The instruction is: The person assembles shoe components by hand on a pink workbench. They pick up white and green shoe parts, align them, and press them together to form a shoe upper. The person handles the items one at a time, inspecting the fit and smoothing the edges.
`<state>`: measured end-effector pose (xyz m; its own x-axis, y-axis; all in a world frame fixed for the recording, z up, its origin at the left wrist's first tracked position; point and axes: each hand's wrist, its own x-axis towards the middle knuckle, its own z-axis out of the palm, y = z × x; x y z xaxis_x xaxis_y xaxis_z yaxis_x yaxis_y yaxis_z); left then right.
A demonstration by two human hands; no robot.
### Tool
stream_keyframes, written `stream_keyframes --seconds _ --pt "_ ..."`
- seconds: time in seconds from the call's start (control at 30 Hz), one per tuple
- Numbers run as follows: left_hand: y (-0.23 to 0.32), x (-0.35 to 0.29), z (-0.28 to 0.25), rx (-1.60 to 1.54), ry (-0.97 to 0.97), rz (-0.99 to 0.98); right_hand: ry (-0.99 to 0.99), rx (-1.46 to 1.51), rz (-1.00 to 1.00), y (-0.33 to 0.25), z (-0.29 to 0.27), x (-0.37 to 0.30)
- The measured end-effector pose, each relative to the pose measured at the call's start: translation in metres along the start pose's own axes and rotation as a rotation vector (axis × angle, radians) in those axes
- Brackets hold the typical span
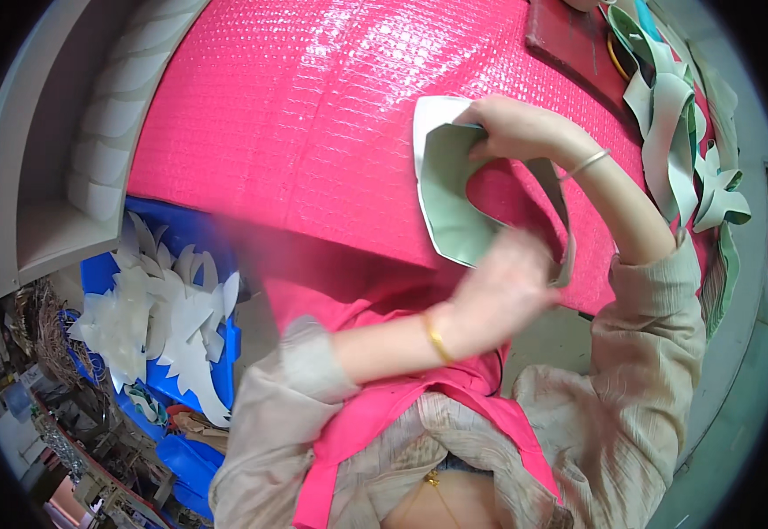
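Observation:
A pale green and white piece of flexible leather-like sheet (454, 194), curved round an opening through which the pink table cover shows, is held up at the front of the table. My right hand (525, 128) is closed on its upper edge, with the fingers over the rim. Close to the piece's lower edge is my left hand (503, 291), smeared by motion. Its fingers cannot be made out, and whether it touches the piece is unclear.
Glossy pink covering (313, 115) spreads over the table. Several green and white strips (671, 132) hang along its right side, near a dark red board (578, 48). At left, white offcuts (164, 309) fill a blue bin (230, 353), below a grey shelf-like frame (58, 238).

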<state>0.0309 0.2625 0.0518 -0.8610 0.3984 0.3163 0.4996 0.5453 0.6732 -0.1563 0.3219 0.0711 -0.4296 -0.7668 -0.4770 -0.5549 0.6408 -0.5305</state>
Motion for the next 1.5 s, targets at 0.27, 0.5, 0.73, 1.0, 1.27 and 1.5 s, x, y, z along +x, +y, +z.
stream_keyframes --seconds 0.27,0.5,0.73,1.0,1.27,1.5 --pt "-0.063 -0.026 -0.012 0.51 0.103 -0.179 0.047 -0.344 -0.186 -0.005 -0.001 0.007" --pt "-0.054 -0.004 -0.019 0.524 -0.063 -0.327 0.047 -0.434 -0.154 -0.001 0.002 0.012" --pt "-0.077 -0.001 -0.004 0.493 0.159 -0.078 0.038 -0.419 -0.066 0.001 -0.004 0.017" --pt "-0.072 0.014 -0.006 0.623 0.102 -0.045 -0.105 -0.279 -0.059 0.001 -0.016 0.007" --pt "-0.079 0.026 -0.012 0.49 -0.01 -0.051 -0.062 -0.482 0.049 0.008 -0.009 0.015" --pt "-0.091 0.028 -0.007 0.373 0.102 -0.006 -0.008 -0.557 0.071 0.011 -0.009 0.013"
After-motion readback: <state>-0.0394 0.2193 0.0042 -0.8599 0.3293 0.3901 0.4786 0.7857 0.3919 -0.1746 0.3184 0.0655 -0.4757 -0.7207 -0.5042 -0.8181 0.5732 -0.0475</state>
